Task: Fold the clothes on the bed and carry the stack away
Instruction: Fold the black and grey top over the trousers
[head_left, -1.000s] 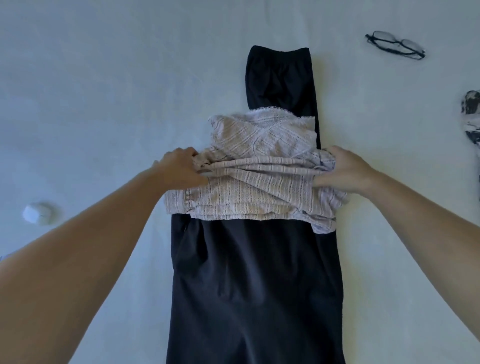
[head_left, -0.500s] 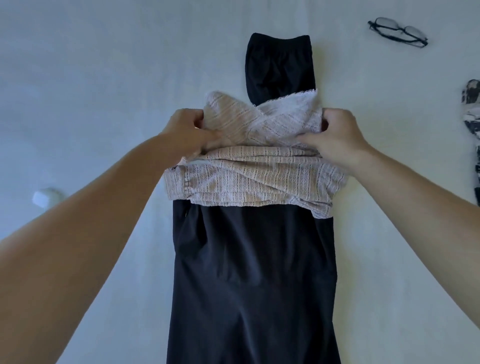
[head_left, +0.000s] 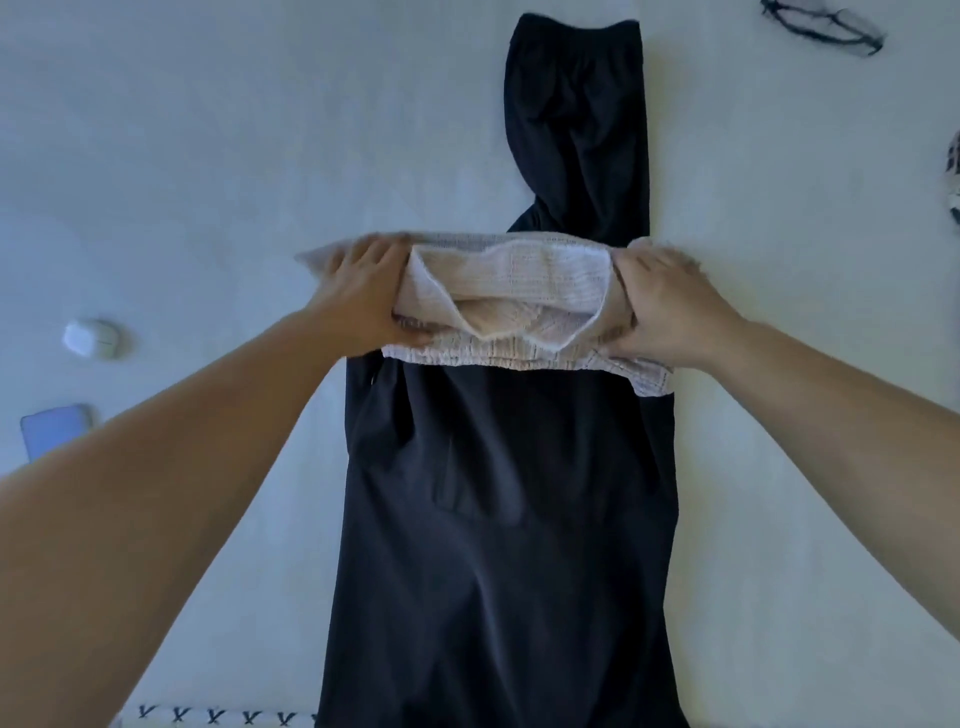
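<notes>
A beige knitted top (head_left: 519, 291), folded into a thick band, lies across black trousers (head_left: 509, 493) that stretch lengthwise down the white bed (head_left: 208, 156). My left hand (head_left: 363, 296) grips the top's left end, fingers over the fabric and thumb under the fold. At the right end my right hand (head_left: 670, 306) holds it the same way. The trousers' narrow upper part shows beyond the top; their wide lower part runs out of view at the bottom.
Black-framed glasses (head_left: 826, 28) lie at the far right. A white earbud case (head_left: 91, 339) and a phone (head_left: 54, 431) sit on the left. A patterned cloth (head_left: 953, 182) shows at the right edge, and a patterned strip (head_left: 213, 716) at the bottom.
Both hands have rolled the top's near part up and over its far part, making a tighter fold. The view has shifted, bringing the phone into sight.
</notes>
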